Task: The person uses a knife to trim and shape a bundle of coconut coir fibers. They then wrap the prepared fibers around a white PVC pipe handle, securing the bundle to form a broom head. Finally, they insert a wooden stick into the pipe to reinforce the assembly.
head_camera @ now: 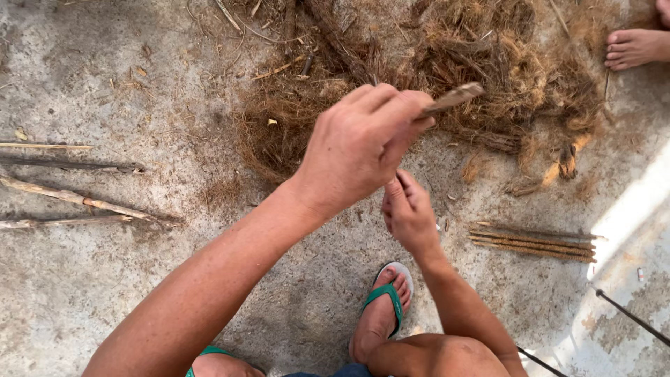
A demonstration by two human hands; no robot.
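Observation:
My left hand is raised in the middle of the view, fingers closed around a short flat stick whose end juts out to the right. Just below it my right hand pinches something thin between thumb and fingers; the left hand hides what it is. Both hands hover in front of a big heap of brown coconut fibre on the concrete ground.
Several long dry sticks lie at the left. A small bundle of fibre-wound sticks lies at the right. My foot in a green sandal is below. Another person's bare foot shows at the top right.

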